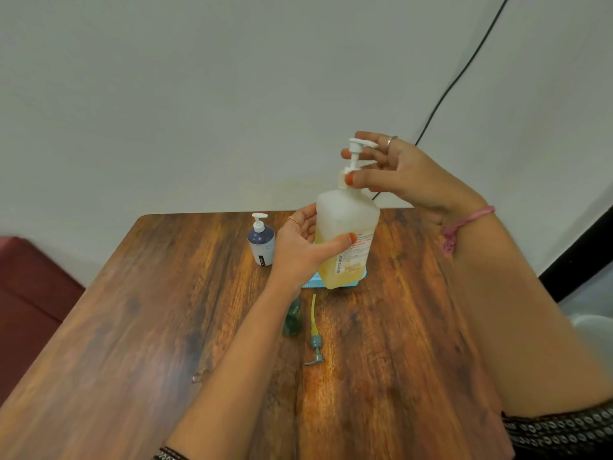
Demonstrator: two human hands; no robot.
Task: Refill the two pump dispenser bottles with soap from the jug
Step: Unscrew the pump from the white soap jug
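Note:
A large translucent jug (345,224) of yellow soap stands upright near the table's far edge, topped by a white pump (355,157). My left hand (300,247) grips the jug's body, thumb across its label. My right hand (391,171) pinches the white collar at the base of the pump, fingers spread around the pump head. A small dark-blue and white pump bottle (262,242) stands to the left of the jug. A small green bottle (292,318) stands without a pump, partly behind my left forearm. Its grey pump (315,343) with a yellow tube lies flat beside it.
The wooden table (132,327) carries a light-blue object (361,278) under or behind the jug's base. A small wet spot (199,376) shows on the left. A dark red seat (30,293) sits at the left, and a black cable (457,78) runs down the wall.

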